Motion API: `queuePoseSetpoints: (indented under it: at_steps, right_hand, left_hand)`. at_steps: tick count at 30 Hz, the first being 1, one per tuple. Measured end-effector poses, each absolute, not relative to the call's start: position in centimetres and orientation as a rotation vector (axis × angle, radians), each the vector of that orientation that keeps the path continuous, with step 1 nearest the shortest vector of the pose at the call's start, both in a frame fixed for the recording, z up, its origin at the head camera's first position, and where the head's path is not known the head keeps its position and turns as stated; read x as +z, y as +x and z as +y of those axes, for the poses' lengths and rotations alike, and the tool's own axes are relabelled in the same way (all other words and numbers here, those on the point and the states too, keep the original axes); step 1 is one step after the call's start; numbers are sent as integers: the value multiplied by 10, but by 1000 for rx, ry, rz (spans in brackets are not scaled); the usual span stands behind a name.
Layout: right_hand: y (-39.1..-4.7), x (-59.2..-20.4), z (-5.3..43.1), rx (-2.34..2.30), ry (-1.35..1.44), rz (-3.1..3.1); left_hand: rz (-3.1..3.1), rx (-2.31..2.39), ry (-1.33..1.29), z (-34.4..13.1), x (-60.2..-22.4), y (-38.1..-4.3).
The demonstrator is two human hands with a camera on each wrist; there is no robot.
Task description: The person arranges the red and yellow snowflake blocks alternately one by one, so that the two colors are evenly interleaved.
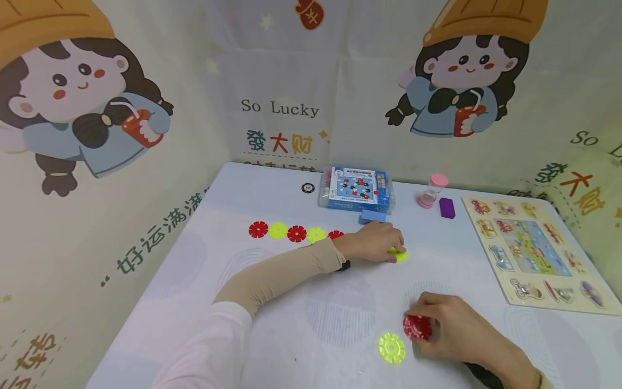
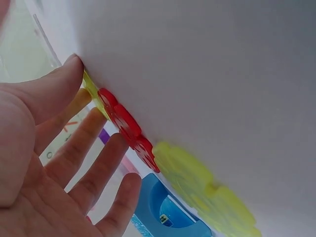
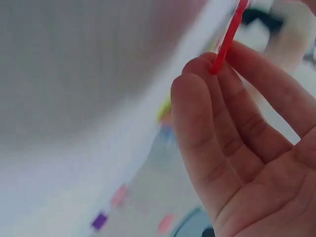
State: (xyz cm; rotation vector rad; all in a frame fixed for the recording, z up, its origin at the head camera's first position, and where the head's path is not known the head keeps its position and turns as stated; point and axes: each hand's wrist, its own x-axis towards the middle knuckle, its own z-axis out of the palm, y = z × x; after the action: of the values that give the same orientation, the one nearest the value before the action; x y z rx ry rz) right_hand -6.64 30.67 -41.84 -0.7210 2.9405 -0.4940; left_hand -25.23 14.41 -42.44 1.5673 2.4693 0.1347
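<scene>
A row of red and yellow-green notched snowflake discs (image 1: 296,233) lies across the table, alternating in colour; my left forearm and hand hide part of it. At the row's right end my left hand (image 1: 374,242) pinches a yellow-green snowflake disc (image 1: 400,255) between thumb and fingers. In the left wrist view that disc (image 2: 90,89) stands beside a red disc (image 2: 126,121). Nearer to me, my right hand (image 1: 449,329) grips a red snowflake disc (image 1: 417,327) by its edge, its rim (image 3: 229,39) showing in the right wrist view. Another yellow-green disc (image 1: 391,348) lies flat just left of it.
Toward the back are a boxed molecule set (image 1: 357,189), a blue block (image 1: 372,216), a round black-and-white token (image 1: 308,188), a pink sand timer (image 1: 432,190) and a purple block (image 1: 447,208). A wooden picture puzzle board (image 1: 505,286) occupies the right side. Printed cloth hangs behind.
</scene>
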Motion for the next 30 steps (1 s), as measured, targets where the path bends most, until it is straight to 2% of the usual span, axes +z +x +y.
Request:
queuePoseSetpoints:
  at_steps: [8,14,18,22,25,30]
  right_hand:
    - [-154,-423,360,-496,-606,3144]
    - [-176,-433,361,-428,-606,3125]
    - [-177,-432,355,-427,-684,3145]
    - [-167,-430,350,-459,-605,3162]
    - [-144,-423,332,-527,-609,3127]
    - [-88,-412,279,-640,-981,2710]
  left_hand:
    - [2464,146,1587,152,-429,-251]
    - [2453,165,1569,152,-428,-251]
    - [2452,218,1526,146,-424,-253]
    - [2436,235,1514,146,-422,-253]
    - [2430,228,1516,152,-424,-252]
    - [2420,210,1542,170,-426,-248]
